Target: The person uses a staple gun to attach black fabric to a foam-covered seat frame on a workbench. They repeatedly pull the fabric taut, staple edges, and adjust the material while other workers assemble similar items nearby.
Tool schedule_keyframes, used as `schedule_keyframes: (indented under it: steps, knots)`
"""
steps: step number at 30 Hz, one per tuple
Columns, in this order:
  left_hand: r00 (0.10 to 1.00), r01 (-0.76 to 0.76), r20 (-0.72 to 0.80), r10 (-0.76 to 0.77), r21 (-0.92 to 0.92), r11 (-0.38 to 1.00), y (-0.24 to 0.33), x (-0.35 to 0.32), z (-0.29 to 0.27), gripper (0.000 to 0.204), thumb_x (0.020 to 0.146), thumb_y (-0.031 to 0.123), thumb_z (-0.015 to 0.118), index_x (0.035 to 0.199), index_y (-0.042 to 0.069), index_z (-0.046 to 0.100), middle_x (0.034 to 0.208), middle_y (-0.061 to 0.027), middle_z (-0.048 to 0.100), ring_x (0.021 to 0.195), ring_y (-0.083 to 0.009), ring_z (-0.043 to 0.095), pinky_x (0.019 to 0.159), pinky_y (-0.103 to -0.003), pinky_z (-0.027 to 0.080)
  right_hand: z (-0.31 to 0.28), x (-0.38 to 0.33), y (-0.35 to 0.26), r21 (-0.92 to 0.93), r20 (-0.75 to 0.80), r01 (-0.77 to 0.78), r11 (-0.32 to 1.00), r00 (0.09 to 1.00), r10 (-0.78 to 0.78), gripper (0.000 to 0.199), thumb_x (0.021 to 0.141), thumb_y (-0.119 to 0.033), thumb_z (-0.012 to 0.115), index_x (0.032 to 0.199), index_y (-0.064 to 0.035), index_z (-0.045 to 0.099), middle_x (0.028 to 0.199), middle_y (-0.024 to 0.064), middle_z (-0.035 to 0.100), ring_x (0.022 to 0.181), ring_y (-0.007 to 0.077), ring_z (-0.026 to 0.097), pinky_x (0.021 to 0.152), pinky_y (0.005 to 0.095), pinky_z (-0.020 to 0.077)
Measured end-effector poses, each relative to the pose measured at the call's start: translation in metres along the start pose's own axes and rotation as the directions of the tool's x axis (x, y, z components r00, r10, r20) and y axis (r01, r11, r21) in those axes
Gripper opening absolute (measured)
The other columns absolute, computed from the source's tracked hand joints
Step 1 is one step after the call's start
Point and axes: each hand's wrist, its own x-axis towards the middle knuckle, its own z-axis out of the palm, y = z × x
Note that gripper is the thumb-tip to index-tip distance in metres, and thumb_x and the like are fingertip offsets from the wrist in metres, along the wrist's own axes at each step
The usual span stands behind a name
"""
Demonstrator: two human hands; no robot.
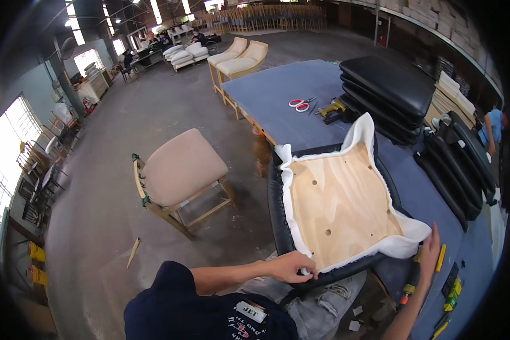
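A seat cushion lies upside down on the blue-grey worktable (289, 93): a bare plywood board (340, 204) with several drilled holes, edged by white foam padding (364, 129) and black leather cover (277, 209). My left hand (292, 266) pinches the white padding and black cover at the board's near edge. My right hand (430, 252) rests flat against the padding at the near right corner, fingers extended.
Red-handled scissors (301, 104) and a yellow staple gun (331, 109) lie further back on the table. Finished black cushions (388, 85) are stacked behind and to the right (459, 164). A beige chair (178, 170) stands on the floor at left. Yellow tools (450, 283) lie near my right hand.
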Motion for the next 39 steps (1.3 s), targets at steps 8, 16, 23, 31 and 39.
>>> schedule_keyframes:
  steps: [8, 16, 23, 31, 39]
  knots:
    - [0.615, 0.021, -0.774, 0.148, 0.205, 0.979, -0.062, -0.033, -0.025, 0.055, 0.097, 0.026, 0.072, 0.143, 0.005, 0.05, 0.163, -0.0203, 0.031, 0.151, -0.0331, 0.031, 0.122, -0.046, 0.028, 0.076, 0.007, -0.063, -0.272, 0.203, -0.056, 0.961, 0.973, 0.114, 0.058, 0.094, -0.048, 0.067, 0.137, -0.0113, 0.063, 0.138, 0.0233, 0.061, 0.127, 0.0423, 0.057, 0.105, 0.0482, 0.0463]
    - [0.356, -0.163, -0.579, -0.734, -0.811, 0.561, -0.118, -0.007, 0.005, 0.06, 0.101, 0.041, 0.068, 0.143, 0.003, 0.05, 0.137, -0.0106, 0.062, 0.12, -0.0218, 0.061, 0.104, -0.039, 0.05, 0.06, -0.028, -0.097, -0.213, 0.119, -0.166, 0.963, 0.974, 0.195, 0.059, 0.095, -0.051, 0.065, 0.136, -0.0092, 0.062, 0.129, 0.0244, 0.066, 0.12, 0.0439, 0.061, 0.098, 0.0496, 0.0501]
    - [0.592, 0.09, -0.711, -0.379, -0.409, 0.908, -0.056, 0.072, -0.143, 0.052, 0.101, 0.023, 0.066, 0.14, -0.008, 0.05, 0.122, -0.0142, 0.069, 0.102, -0.0171, 0.068, 0.088, -0.032, 0.055, 0.051, -0.109, -0.067, -0.085, 0.022, -0.147, 0.986, 0.989, 0.149, 0.061, 0.101, -0.051, 0.06, 0.144, -0.008, 0.055, 0.128, 0.0231, 0.066, 0.115, 0.0405, 0.065, 0.097, 0.0455, 0.0499]
    - [0.897, -0.099, -0.396, 0.198, 0.258, 0.961, 0.008, 0.165, -0.084, 0.023, 0.099, 0.015, 0.067, 0.118, 0.003, 0.071, 0.121, -0.0108, 0.072, 0.111, -0.0192, 0.066, 0.1, -0.032, 0.048, 0.019, -0.188, -0.075, 0.745, 0.157, -0.516, 0.423, 0.752, 0.64, 0.056, 0.104, -0.043, 0.06, 0.153, -0.0171, 0.051, 0.122, 0.0015, 0.069, 0.087, 0.0037, 0.054, 0.069, 0.0209, 0.0488]
    - [0.893, -0.119, 0.449, 0.028, 0.175, 0.977, 0.022, 0.207, 0.036, 0.029, 0.102, 0.021, 0.057, 0.109, -0.002, 0.073, 0.114, -0.0136, 0.073, 0.096, -0.0229, 0.067, 0.089, -0.034, 0.05, 0.035, -0.245, -0.075, 0.564, 0.467, -0.702, 0.436, 0.706, 0.532, 0.048, 0.103, -0.047, 0.064, 0.086, -0.0019, 0.068, 0.071, 0.0008, 0.064, 0.058, 0.0083, 0.057, 0.051, 0.0267, 0.0479]
